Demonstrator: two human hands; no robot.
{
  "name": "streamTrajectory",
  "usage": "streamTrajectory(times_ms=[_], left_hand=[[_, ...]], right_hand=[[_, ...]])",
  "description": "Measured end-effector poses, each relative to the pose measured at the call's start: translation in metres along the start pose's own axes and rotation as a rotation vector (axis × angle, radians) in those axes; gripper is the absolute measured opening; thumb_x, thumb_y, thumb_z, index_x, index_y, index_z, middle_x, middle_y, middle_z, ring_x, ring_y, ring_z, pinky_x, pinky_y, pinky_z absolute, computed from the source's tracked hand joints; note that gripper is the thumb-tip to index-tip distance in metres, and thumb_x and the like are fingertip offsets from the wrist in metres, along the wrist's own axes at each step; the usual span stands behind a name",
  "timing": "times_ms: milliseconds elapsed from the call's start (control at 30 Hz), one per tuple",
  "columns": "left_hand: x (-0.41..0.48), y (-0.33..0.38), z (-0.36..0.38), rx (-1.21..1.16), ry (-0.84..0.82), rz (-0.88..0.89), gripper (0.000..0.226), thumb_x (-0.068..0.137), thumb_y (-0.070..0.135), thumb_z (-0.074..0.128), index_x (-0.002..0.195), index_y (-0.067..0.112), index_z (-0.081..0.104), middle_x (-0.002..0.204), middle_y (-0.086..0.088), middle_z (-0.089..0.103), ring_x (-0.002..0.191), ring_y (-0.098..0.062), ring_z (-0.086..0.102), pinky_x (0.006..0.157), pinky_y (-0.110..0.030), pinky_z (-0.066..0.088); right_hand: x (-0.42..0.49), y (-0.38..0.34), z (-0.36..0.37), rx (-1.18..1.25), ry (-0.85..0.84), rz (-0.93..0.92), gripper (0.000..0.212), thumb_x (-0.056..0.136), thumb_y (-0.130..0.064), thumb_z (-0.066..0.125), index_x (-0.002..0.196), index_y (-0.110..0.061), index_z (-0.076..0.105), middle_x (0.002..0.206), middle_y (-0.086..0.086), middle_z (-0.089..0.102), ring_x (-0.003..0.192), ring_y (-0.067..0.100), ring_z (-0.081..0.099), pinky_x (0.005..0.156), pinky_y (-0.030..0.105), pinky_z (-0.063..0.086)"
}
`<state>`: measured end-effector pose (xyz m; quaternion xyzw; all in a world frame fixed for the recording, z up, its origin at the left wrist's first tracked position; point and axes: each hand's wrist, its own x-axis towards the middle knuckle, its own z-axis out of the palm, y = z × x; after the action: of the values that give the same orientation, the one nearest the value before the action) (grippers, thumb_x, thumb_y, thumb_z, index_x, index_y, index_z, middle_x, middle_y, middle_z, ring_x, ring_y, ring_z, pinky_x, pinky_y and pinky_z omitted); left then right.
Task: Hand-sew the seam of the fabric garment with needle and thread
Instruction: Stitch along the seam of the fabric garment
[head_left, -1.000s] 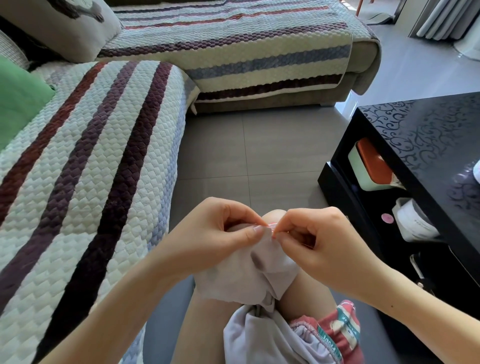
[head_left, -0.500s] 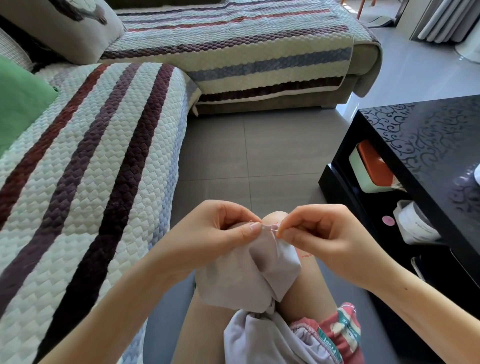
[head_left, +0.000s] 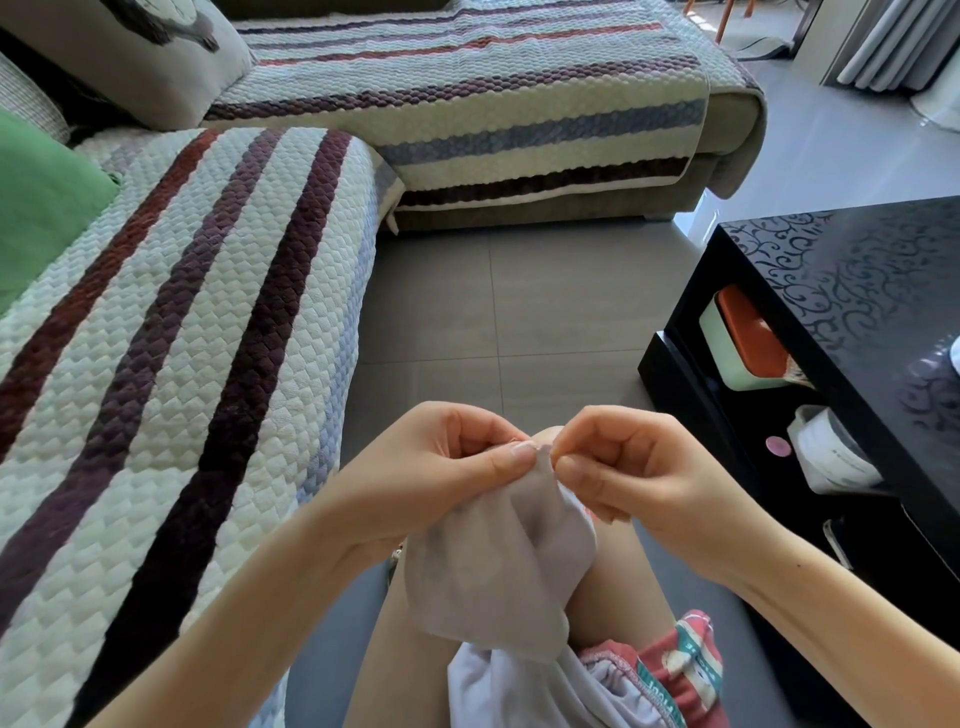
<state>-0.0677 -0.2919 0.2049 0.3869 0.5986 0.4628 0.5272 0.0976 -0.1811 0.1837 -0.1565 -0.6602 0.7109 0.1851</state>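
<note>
A pale lilac-grey garment (head_left: 498, 561) is held up over a bare knee, near the bottom centre of the view. Most of the cloth hangs down into the lap. Its top edge is gathered into a small peak, and both hands meet there.

The left hand (head_left: 447, 467) is curled, with the thumb pressed flat along the peak and pinching the fabric against the fingers. The right hand (head_left: 639, 473) is also curled. Its thumb and forefinger are closed tight on the right side of the same peak, touching the cloth. The needle and thread are too fine to make out, so I cannot tell whether this pinch holds the needle or only fabric.

The seam edge runs left to right between the two sets of fingertips. The right hand seems best placed to draw the next stitch away to the right.

On the right, a shelf beneath a black surface (head_left: 857, 270) holds a pale green box with an orange lid (head_left: 743, 343), its contents hidden, and a white roll (head_left: 831, 457). A striped quilted sofa (head_left: 182, 312) fills the left.
</note>
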Motion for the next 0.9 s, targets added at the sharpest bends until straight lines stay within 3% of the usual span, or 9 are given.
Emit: streamTrajectory(times_ms=[100, 167, 267, 367, 433, 533, 667, 767, 900], left_hand=[[-0.002, 0.0, -0.004, -0.06, 0.018, -0.006, 0.014, 0.076, 0.025, 0.066, 0.073, 0.017, 0.077, 0.076, -0.006, 0.072, 0.068, -0.008, 0.063, 0.06, -0.016, 0.049], [-0.002, 0.0, -0.004, -0.056, 0.014, -0.007, 0.014, 0.076, 0.025, 0.066, 0.071, 0.018, 0.077, 0.072, -0.002, 0.071, 0.066, -0.007, 0.063, 0.059, -0.016, 0.049], [0.002, -0.003, 0.002, -0.035, 0.014, -0.004, 0.017, 0.076, 0.025, 0.065, 0.075, 0.013, 0.076, 0.082, -0.01, 0.074, 0.075, -0.012, 0.064, 0.069, -0.023, 0.051], [0.006, -0.006, 0.007, 0.012, 0.037, 0.011, 0.025, 0.078, 0.027, 0.066, 0.084, 0.004, 0.074, 0.098, -0.021, 0.072, 0.088, -0.021, 0.065, 0.081, -0.033, 0.05], [0.007, -0.008, 0.007, 0.016, 0.066, -0.001, 0.027, 0.076, 0.029, 0.068, 0.086, 0.005, 0.075, 0.098, -0.02, 0.073, 0.09, -0.023, 0.065, 0.083, -0.037, 0.049], [0.007, -0.007, 0.008, 0.021, 0.077, -0.021, 0.027, 0.075, 0.029, 0.07, 0.089, 0.006, 0.076, 0.096, -0.019, 0.073, 0.087, -0.022, 0.065, 0.081, -0.037, 0.048], [0.009, -0.003, 0.009, 0.043, 0.039, 0.007, 0.021, 0.077, 0.031, 0.073, 0.084, 0.011, 0.077, 0.085, -0.01, 0.075, 0.078, -0.014, 0.065, 0.072, -0.025, 0.049], [0.01, -0.003, 0.005, 0.018, 0.011, 0.005, 0.017, 0.08, 0.029, 0.074, 0.081, 0.013, 0.078, 0.082, -0.007, 0.074, 0.077, -0.012, 0.063, 0.07, -0.021, 0.049], [0.013, -0.001, 0.003, 0.009, -0.016, 0.003, 0.015, 0.079, 0.027, 0.069, 0.078, 0.014, 0.077, 0.073, 0.0, 0.069, 0.068, -0.007, 0.059, 0.062, -0.016, 0.045]], right_hand=[[-0.005, 0.008, -0.008, -0.05, 0.029, 0.047, 0.013, 0.083, -0.013, 0.059, 0.083, 0.0, 0.057, 0.059, 0.008, 0.061, 0.05, 0.018, 0.05, 0.049, 0.021, 0.042], [-0.007, 0.011, -0.01, -0.104, 0.069, 0.033, 0.012, 0.082, -0.011, 0.057, 0.078, 0.001, 0.057, 0.058, 0.008, 0.061, 0.051, 0.014, 0.051, 0.05, 0.019, 0.043], [-0.005, 0.011, -0.001, -0.08, 0.093, -0.029, 0.008, 0.082, -0.008, 0.057, 0.074, -0.005, 0.059, 0.056, 0.005, 0.058, 0.051, 0.008, 0.051, 0.05, 0.016, 0.041], [-0.002, 0.011, 0.003, -0.063, 0.113, -0.071, 0.007, 0.083, -0.01, 0.06, 0.077, -0.007, 0.061, 0.058, 0.006, 0.062, 0.051, 0.015, 0.055, 0.05, 0.023, 0.046], [-0.004, 0.013, -0.001, -0.27, 0.185, -0.165, 0.009, 0.086, -0.019, 0.064, 0.082, -0.01, 0.064, 0.068, 0.001, 0.068, 0.06, 0.015, 0.064, 0.057, 0.033, 0.053], [-0.005, 0.014, -0.005, -0.839, 0.38, -0.445, 0.022, 0.089, -0.035, 0.059, 0.094, -0.016, 0.069, 0.096, -0.008, 0.07, 0.091, 0.015, 0.067, 0.077, 0.042, 0.052], [0.007, 0.009, 0.0, -1.051, 0.334, -0.708, 0.023, 0.091, -0.03, 0.059, 0.083, -0.016, 0.075, 0.113, 0.001, 0.067, 0.104, 0.023, 0.061, 0.091, 0.048, 0.043], [0.01, 0.007, -0.002, -1.014, 0.262, -0.745, 0.026, 0.095, -0.022, 0.052, 0.081, -0.012, 0.071, 0.113, 0.003, 0.066, 0.106, 0.024, 0.06, 0.094, 0.047, 0.042], [0.005, -0.001, 0.01, -0.428, 0.128, -0.512, 0.015, 0.099, -0.019, 0.045, 0.092, -0.018, 0.058, 0.1, 0.006, 0.066, 0.101, 0.025, 0.064, 0.098, 0.03, 0.044]])
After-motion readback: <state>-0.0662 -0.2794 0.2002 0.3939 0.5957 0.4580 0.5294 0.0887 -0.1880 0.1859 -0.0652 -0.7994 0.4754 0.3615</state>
